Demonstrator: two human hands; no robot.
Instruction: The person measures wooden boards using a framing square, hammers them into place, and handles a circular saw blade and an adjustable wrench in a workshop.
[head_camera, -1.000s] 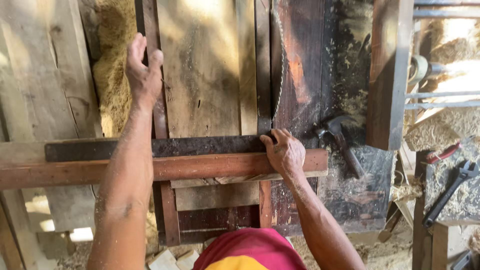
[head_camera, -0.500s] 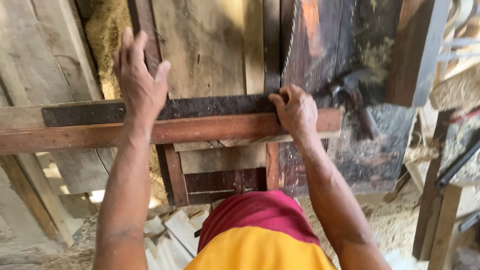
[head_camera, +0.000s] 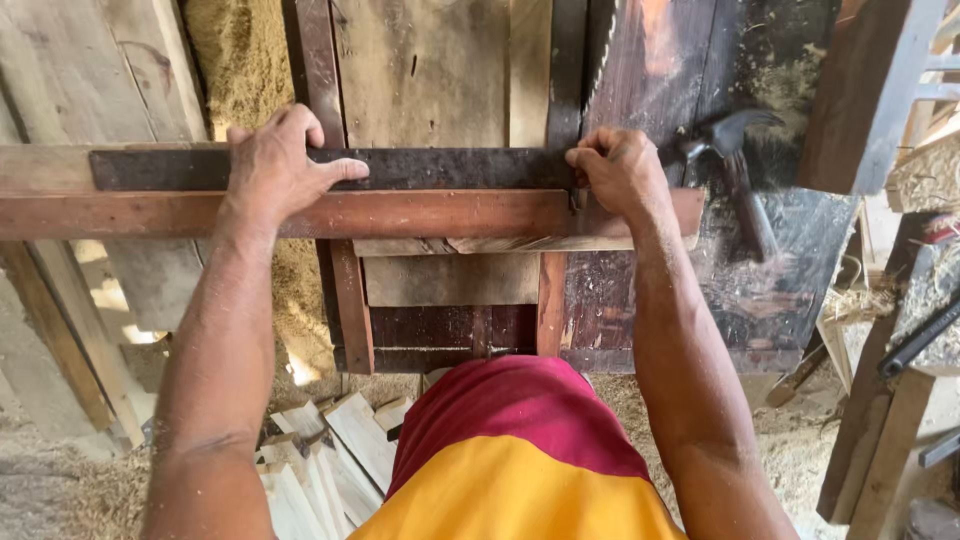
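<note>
**Left hand comes down onto the plank, so both hands now grip it**

The left hand, which a second ago was stretched forward and flat on the upright boards, now lies on the long reddish-brown wooden plank, fingers curled over its far edge and thumb pointing along the dark strip behind it. The right hand stays where it was, closed over the same plank near its right end, knuckles up. Both hands are therefore shut on the wood, one well apart from the other, and the plank lies crosswise on the desk, level from left to right. With two grips on it, the piece looks steadied rather than loosely held by one side.

Just behind the plank and touching it runs a dark, nearly black flat bar. Under the plank a splintered pale strip shows. Right of the right hand, a steel claw hammer rests on the dark stained board, near but not touching the hand. Below, sawdust and pale offcut blocks lie on the floor.
</note>
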